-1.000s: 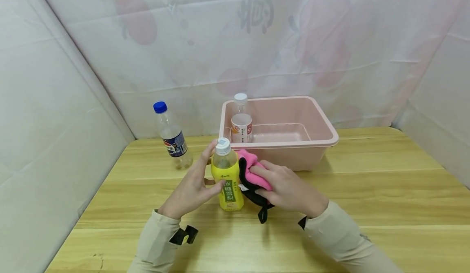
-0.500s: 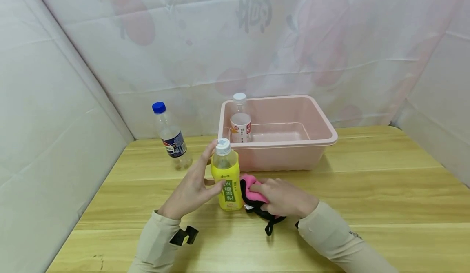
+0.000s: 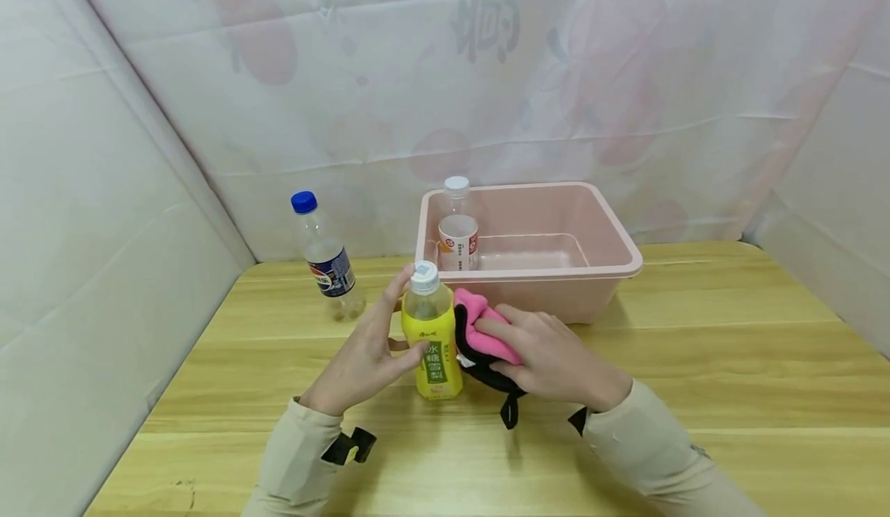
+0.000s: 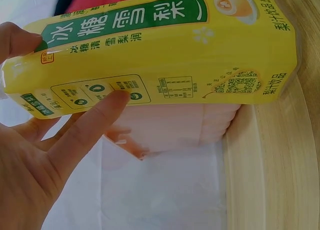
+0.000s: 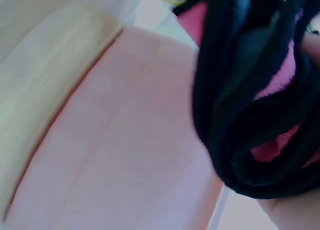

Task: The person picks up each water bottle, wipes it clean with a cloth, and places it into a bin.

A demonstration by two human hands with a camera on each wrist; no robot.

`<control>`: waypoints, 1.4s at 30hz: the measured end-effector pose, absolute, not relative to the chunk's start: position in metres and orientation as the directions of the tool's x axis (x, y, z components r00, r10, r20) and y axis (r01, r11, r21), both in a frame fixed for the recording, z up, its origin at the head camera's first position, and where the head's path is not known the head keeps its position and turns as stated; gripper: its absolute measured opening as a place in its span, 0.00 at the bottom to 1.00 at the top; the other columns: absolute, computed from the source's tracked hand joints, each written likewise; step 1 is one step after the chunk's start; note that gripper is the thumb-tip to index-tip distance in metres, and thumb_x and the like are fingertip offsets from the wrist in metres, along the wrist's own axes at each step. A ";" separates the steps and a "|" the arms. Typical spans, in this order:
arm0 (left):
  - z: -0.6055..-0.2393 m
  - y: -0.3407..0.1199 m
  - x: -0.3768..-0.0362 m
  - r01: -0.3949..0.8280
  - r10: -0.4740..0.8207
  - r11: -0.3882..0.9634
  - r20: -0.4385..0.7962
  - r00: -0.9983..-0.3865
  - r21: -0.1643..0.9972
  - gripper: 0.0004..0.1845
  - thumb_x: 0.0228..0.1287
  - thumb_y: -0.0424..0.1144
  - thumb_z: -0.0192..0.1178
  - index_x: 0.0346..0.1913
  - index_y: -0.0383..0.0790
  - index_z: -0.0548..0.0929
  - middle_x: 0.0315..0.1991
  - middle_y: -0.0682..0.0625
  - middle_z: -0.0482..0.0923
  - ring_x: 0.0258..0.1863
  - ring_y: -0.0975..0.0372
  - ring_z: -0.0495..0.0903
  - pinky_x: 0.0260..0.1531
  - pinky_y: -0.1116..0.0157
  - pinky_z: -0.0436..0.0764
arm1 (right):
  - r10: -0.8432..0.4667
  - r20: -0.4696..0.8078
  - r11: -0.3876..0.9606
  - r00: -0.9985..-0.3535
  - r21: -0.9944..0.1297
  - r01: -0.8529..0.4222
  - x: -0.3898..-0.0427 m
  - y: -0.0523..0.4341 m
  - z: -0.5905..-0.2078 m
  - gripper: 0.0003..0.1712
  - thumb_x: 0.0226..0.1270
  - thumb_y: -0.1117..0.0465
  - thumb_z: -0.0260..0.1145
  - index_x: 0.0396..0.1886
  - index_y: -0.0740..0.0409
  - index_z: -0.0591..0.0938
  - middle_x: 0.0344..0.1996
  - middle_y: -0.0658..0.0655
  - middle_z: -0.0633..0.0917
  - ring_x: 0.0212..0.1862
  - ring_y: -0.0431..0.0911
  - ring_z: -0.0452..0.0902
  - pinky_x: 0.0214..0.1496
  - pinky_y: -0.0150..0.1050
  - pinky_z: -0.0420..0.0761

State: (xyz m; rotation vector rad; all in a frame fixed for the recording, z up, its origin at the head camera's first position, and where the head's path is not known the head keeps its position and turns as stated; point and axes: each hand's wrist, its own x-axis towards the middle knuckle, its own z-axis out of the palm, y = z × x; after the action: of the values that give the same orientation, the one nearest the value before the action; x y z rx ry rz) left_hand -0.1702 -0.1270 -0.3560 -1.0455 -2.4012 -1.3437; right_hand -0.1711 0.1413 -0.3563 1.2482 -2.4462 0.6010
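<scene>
Pale wood tabletop (image 3: 695,362) boxed in by white sheeting with faint pink prints, and dead centre stands the yellow bottle (image 3: 433,339), upright, white cap on, just in front of the pink tub (image 3: 591,270). Left hand (image 3: 365,355) steadies it: thumb up by the neck, fingers curled round the label. From the left wrist view that label (image 4: 150,54) reads clearly, a green band with white Chinese characters 冰糖雪梨, a QR code and small printed panels on yellow. Right hand (image 3: 549,355) grips a bunched pink and black cloth (image 3: 476,335) and presses it against the bottle's right side; a black strap (image 3: 511,413) dangles below it. Right wrist view shows the cloth (image 5: 250,99) close up, black folds over pink, tub wall behind. Inside the tub's left corner stands a clear bottle (image 3: 456,227) with a white cap and a red-and-white label, writing too small to read. Off to the left, well apart, an upright clear bottle (image 3: 323,258) with a blue cap and dark blue Pepsi-style label.
</scene>
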 end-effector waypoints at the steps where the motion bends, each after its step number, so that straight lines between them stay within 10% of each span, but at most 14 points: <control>1: -0.356 -0.127 -0.170 0.661 0.483 0.338 0.479 -0.733 0.670 0.53 0.58 0.20 0.66 0.80 0.42 0.45 0.72 0.32 0.60 0.56 0.41 0.73 0.35 0.66 0.88 | -0.668 0.504 0.517 -0.547 -0.215 -0.829 -0.171 0.141 -0.356 0.24 0.52 0.70 0.78 0.51 0.61 0.83 0.36 0.51 0.78 0.29 0.41 0.71 0.29 0.36 0.78; 9: -0.355 -0.127 -0.169 0.648 0.482 0.332 0.468 -0.741 0.685 0.53 0.58 0.20 0.65 0.80 0.43 0.45 0.72 0.32 0.59 0.56 0.41 0.73 0.35 0.66 0.88 | -0.555 0.702 0.420 -0.447 -0.227 -0.879 -0.174 0.138 -0.354 0.29 0.49 0.75 0.76 0.55 0.65 0.82 0.48 0.63 0.81 0.35 0.49 0.80 0.35 0.46 0.87; 18: -0.354 -0.126 -0.171 0.664 0.491 0.327 0.480 -0.727 0.672 0.53 0.58 0.19 0.65 0.80 0.44 0.45 0.72 0.32 0.60 0.56 0.41 0.74 0.34 0.66 0.88 | -0.561 0.680 0.409 -0.471 -0.267 -0.873 -0.174 0.139 -0.354 0.30 0.50 0.76 0.77 0.56 0.67 0.80 0.47 0.62 0.81 0.35 0.47 0.78 0.35 0.42 0.86; 32: -0.355 -0.126 -0.169 0.651 0.484 0.348 0.465 -0.741 0.675 0.52 0.60 0.20 0.64 0.80 0.44 0.45 0.71 0.31 0.60 0.55 0.40 0.73 0.35 0.64 0.88 | -0.722 0.015 0.634 -0.691 -0.386 -0.670 -0.173 0.136 -0.374 0.22 0.57 0.69 0.75 0.52 0.57 0.81 0.39 0.50 0.80 0.34 0.42 0.74 0.37 0.40 0.80; 42: -0.354 -0.126 -0.169 0.665 0.490 0.344 0.477 -0.730 0.663 0.53 0.59 0.20 0.66 0.80 0.42 0.46 0.72 0.32 0.60 0.55 0.42 0.73 0.35 0.65 0.88 | -0.748 0.069 0.605 -0.660 -0.338 -0.721 -0.174 0.136 -0.374 0.20 0.54 0.70 0.77 0.44 0.53 0.81 0.32 0.47 0.76 0.30 0.40 0.72 0.33 0.37 0.77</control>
State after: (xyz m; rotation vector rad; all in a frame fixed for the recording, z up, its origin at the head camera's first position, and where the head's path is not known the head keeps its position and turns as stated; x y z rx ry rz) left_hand -0.1689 -0.1261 -0.3541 -1.0499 -2.4096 -1.3319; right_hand -0.1741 0.1360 -0.3739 1.3237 -2.8848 0.5496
